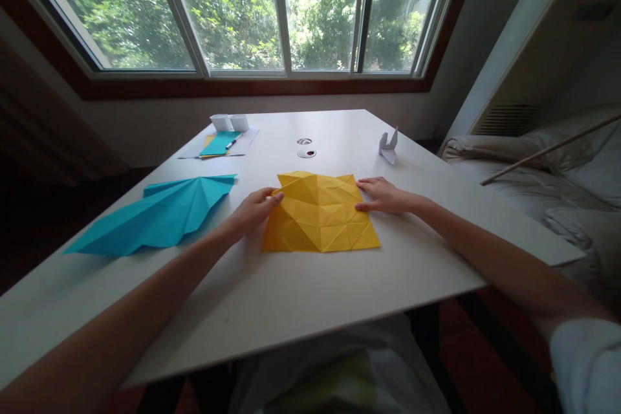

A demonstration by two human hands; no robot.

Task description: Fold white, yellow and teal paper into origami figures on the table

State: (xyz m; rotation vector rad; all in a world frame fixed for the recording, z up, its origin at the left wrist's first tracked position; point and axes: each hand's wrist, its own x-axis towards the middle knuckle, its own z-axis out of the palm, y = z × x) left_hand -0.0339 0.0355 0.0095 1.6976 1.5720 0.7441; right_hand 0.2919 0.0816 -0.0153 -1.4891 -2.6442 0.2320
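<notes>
A yellow sheet of origami paper [320,217] lies on the table in front of me. It is unfolded and criss-crossed with creases, and its surface is uneven. My left hand [257,208] pinches its left edge, the thumb on top and the fingers partly hidden. At the right edge, my right hand [383,195] grips the paper with thumb and fingertips; whether the fingers reach beneath it I cannot tell. To the left of my left hand rests a creased blue paper [165,213], spread out in a pleated, wing-like shape.
The white table [310,297] stands below a window. A white folded paper figure [388,145] is at the back right. Two small white boxes [229,122], flat blue paper [220,142] and a pen [233,141] are at the back left. Round cable-hole covers [306,153] sit mid-table.
</notes>
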